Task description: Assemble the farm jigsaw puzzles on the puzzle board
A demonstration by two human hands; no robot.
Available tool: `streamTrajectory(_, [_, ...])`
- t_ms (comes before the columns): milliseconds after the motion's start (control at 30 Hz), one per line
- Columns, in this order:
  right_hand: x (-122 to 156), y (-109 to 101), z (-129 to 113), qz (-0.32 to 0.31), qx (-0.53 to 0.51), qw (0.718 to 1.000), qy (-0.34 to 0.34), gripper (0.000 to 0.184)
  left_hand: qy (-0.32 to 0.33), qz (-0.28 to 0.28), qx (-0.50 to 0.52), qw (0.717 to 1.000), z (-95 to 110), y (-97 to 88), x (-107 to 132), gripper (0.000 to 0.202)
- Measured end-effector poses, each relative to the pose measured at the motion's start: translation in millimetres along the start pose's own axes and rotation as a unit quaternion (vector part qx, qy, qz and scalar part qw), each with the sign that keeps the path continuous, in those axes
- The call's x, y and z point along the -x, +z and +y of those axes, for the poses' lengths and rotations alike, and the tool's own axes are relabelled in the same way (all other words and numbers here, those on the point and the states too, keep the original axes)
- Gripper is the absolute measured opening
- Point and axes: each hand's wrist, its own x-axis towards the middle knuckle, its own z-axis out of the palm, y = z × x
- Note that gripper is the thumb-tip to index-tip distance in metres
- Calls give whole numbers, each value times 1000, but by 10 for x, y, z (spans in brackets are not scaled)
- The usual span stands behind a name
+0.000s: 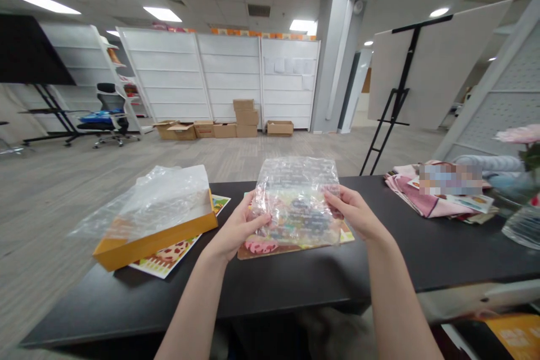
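A clear plastic bag with faint printing (297, 180) is held up between my two hands, above the black table. My left hand (240, 225) grips its left edge, thumb on the front face. My right hand (350, 211) pinches the right edge. Beneath and behind the bag lies a colourful picture board (259, 246), partly hidden; its pink and green print shows through the film. To the left stands an open orange box (158, 244) with crumpled clear plastic (160, 205) in it. A printed picture sheet (169, 259) lies partly under the box.
On the right of the black table (295, 287) lie folded pink cloths (409, 194) and a glass vase (523, 228) with flowers. An easel (394, 101) stands behind the table. Cardboard boxes (247, 121) line the far shelves.
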Motion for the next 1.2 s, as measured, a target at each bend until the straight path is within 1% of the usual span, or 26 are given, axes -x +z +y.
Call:
streamTrajectory(67, [11,-20,4,12,-17,1000,-1,47,-1,-22,-1,1000,17,-9,29,80])
streamTrajectory(133, [16,-41,25,18,-30,999,-1,44,-11,-33,-9,999,26,-19,61,84])
streamTrajectory(167, [14,-46,39,16,-33,999,0,42,-16,-34,-18,999,25,-25,74,80])
streamTrajectory(233, [-1,-35,69,-4,-32,999,9,39,-16,-18,-46,999,11,-47,92,65])
streamTrajectory(300, [-21,5,85,-38,-22,999,22,38,3,15,-74,997,-6,-85,97,50])
streamTrajectory(367, [-36,64,80,-64,-8,998,26,39,24,57,-101,993,8,-143,95,43])
streamTrajectory(433, [-38,129,55,-72,-3,997,17,42,44,109,-124,985,86,-231,98,42])
streamTrajectory(500, [-29,183,22,-73,-6,997,4,45,83,175,-139,971,235,-357,121,43])
streamTrajectory(567, [-18,219,-2,-79,-8,997,-4,45,152,260,-145,943,429,-519,172,39])
streamTrajectory(633, [-16,237,-2,-86,-4,996,-5,44,227,344,-148,899,618,-702,250,31])
streamTrajectory(667, [-21,241,7,-88,0,996,-6,44,253,385,-153,875,696,-794,294,27])
streamTrajectory(700, [-29,244,21,-86,2,996,-8,43,265,418,-164,853,757,-883,339,26])
streamTrajectory(767, [-52,250,57,-76,3,997,-14,41,276,471,-217,809,831,-1052,423,26])
streamTrajectory(867, [-81,263,96,-60,1,998,-19,41,300,520,-285,747,836,-1312,536,24])
streamTrajectory(900, [-85,268,101,-60,0,998,-20,41,299,538,-300,729,820,-1409,572,24])
streamTrajectory(967, [-89,277,98,-58,3,998,-22,41,259,571,-341,701,775,-1623,645,26])
streamTrajectory(1033, [-93,288,90,-42,5,999,-26,40,177,583,-419,673,724,-1841,702,26])
streamTrajectory(1067, [-96,295,86,-30,4,999,-29,39,135,578,-452,666,699,-1939,720,28])
streamTrajectory(1133, [-108,309,82,-5,-4,999,-36,37,92,566,-458,679,655,-2078,726,41])
streamTrajectory(1200, [-121,322,82,13,-13,999,-41,36,77,556,-466,684,628,-2115,704,56])
